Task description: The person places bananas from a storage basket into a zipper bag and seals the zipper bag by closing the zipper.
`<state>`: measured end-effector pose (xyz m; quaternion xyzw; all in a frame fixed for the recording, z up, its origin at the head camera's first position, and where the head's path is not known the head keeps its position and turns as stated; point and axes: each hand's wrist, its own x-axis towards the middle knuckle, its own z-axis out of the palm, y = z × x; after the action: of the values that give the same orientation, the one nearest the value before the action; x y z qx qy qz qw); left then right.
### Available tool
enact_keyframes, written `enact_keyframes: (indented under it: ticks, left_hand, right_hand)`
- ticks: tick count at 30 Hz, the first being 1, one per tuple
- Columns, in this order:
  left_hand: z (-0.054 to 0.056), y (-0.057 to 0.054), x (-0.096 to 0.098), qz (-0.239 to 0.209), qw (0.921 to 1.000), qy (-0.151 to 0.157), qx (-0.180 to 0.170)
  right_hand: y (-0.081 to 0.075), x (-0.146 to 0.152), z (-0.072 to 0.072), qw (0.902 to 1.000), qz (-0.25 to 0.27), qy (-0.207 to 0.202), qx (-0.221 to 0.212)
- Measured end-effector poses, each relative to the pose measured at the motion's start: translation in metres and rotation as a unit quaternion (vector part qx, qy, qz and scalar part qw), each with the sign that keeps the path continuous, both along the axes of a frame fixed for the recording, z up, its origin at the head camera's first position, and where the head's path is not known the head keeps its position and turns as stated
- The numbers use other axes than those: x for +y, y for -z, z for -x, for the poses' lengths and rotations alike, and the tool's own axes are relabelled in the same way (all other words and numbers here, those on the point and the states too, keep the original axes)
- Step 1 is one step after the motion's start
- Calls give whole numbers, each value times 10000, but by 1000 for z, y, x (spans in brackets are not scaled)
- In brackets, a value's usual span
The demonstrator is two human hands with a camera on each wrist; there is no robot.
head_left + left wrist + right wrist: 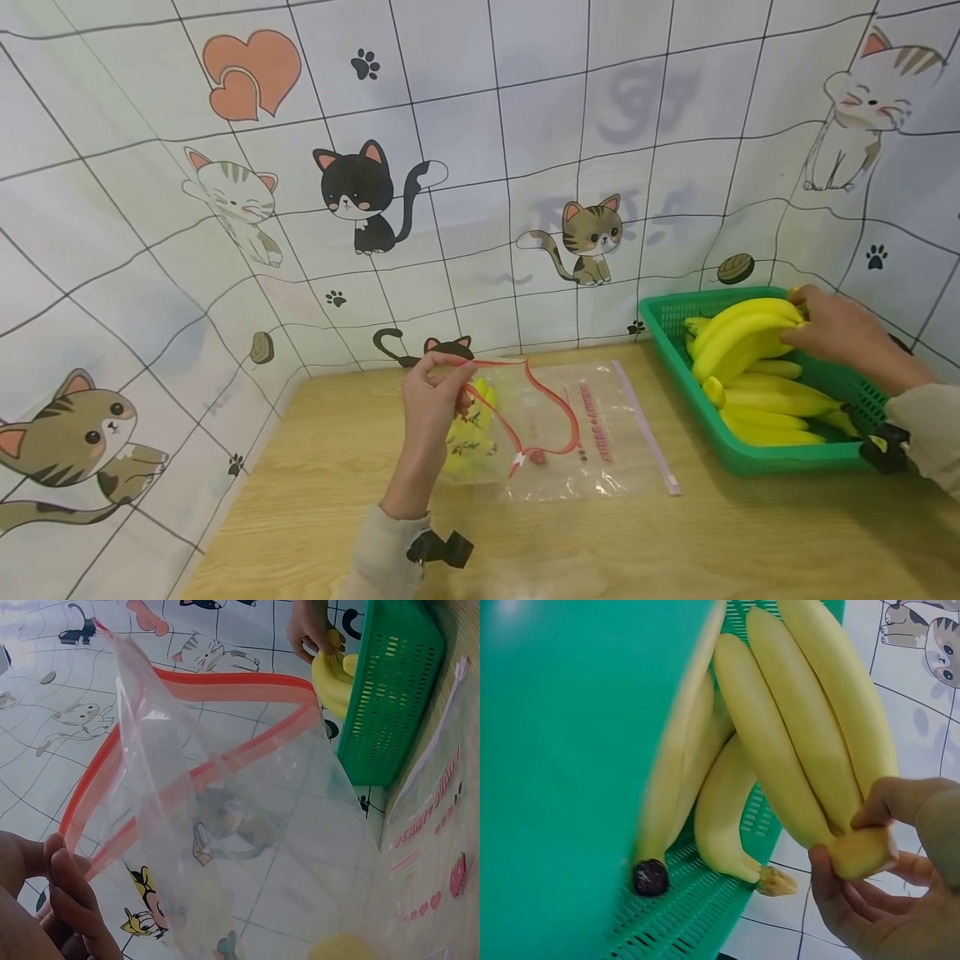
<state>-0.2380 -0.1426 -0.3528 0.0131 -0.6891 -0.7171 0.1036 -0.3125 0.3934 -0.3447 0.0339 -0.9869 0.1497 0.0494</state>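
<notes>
A white wall covering, ruled in black squares and printed with cats, paw prints and hearts, rises behind and beside a wood-grain counter. At the right of the counter stands a green basket with slotted walls, its far side near the covering. Left of the basket, a clear flat bag with pink lettering lies on the counter, its lilac closure strip facing the basket.

A second clear bag, edged in red and printed with cartoon figures, stands up with its mouth spread apart, overlapping the flat one in the head view. The person's left hand pinches its red rim between thumb and fingers.

Several yellow bananas lie in the basket; one has a dark tip. Above them, a bunch of three is tilted, its stem end raised toward the basket's far right corner. The right hand grips that joined stem end with thumb and fingers; whether the bunch touches the fruit below cannot be told.

Yellow shapes show through the plastic beside the left hand. Smallest is the white slider on the red strip.
</notes>
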Motion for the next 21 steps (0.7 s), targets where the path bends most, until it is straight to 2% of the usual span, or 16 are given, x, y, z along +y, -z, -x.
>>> enact_keyframes:
  ticks: [4,8,15,21]
  left_hand:
    - [0,0,0,4,10000,-24,-18]
    - [0,-2,-1,-7,10000,-49,-38]
    - [0,-2,-2,19,10000,-61,-35]
    - [1,-2,-2,54,9999,-99,-60]
  right_hand:
    - [-3,-1,-5,9985,97,223,494]
    - [-8,-6,-8,9937,-67,393,1048]
    - [-19,-18,-15,9864,-115,582,1534]
    - [-39,-32,-15,9805,-191,485,1893]
